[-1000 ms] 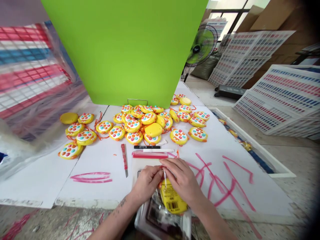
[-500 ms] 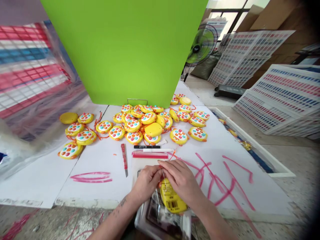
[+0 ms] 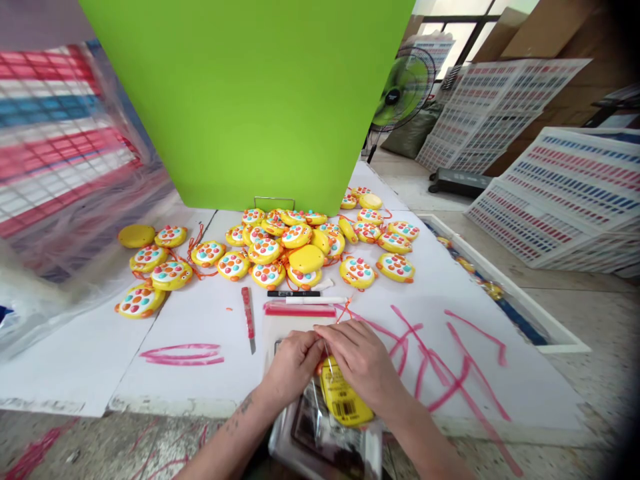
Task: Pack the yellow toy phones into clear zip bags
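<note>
My left hand (image 3: 296, 363) and my right hand (image 3: 359, 355) meet fingertip to fingertip over the front edge of the table. Between them they pinch the orange cord (image 3: 346, 311) of a yellow plastic toy; its loop sticks out beyond my right fingers. The yellow toy (image 3: 346, 400) hangs face down below my right hand, a printed back with a barcode showing. A thin pale strand runs over it from the fingertips. Under the toy lies a clear plastic case (image 3: 327, 433) with dark contents. My fingers hide the exact spot where they grip.
Many yellow dotted toys (image 3: 267, 250) lie in a heap before a large green panel (image 3: 250, 107). A red cutter knife (image 3: 249, 317) with bare blade, a black marker (image 3: 293, 294) and a white pen (image 3: 317, 301) lie nearby. A fan (image 3: 400, 93) and white crates (image 3: 565, 193) stand at right.
Very little differs. My right fingers have shifted slightly, still against the left ones; the toy stays below them.
</note>
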